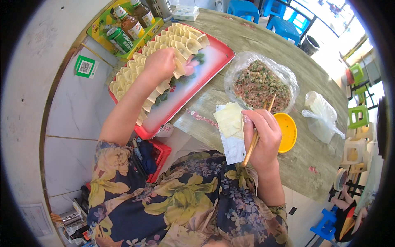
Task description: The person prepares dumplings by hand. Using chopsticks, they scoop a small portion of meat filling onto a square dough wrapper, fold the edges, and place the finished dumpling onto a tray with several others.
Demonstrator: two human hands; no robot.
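My left hand is over the rows of folded wontons on a red-rimmed enamel tray; its fingertips are hidden, so whether it holds a wonton cannot be told. My right hand grips wooden chopsticks, whose thin ends reach to the minced meat filling with chopped greens in a clear plastic bag. Its thumb and forefinger are at the edge of a small stack of square wonton wrappers. The wrappers lie on white paper at the table's near edge.
A yellow bowl is right of my right hand, with a tied white plastic bag beyond it. Behind the tray, a yellow-green carton holds bottles and a green can. A red crate is below the tray's near end.
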